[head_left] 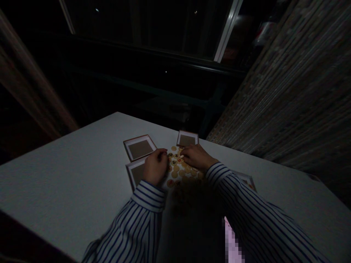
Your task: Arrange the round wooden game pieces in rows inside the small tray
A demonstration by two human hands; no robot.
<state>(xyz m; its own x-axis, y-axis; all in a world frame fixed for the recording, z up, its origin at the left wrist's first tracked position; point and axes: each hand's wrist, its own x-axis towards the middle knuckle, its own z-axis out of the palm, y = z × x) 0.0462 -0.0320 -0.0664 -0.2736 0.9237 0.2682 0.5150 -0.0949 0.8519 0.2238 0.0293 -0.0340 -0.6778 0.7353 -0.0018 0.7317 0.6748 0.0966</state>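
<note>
Round wooden xiangqi pieces (175,174) lie spread on the white table, some showing red or dark characters and others plain side up. My right hand (196,156) reaches in from the right, its fingers pinched on one xiangqi piece (181,156) seen edge-on. At the left side of the pieces is my left hand (155,167), with curled fingers and the thumb close to the index finger. What it holds, if anything, is too dark to make out. Shadow hides the nearer pieces.
Shallow open box trays stand around the pieces: one at the back left (139,147), one at the back (188,138), one partly behind my left hand (134,173), another by my right forearm (245,179). Beyond the white table (68,175) are a dark window and a string curtain (285,80).
</note>
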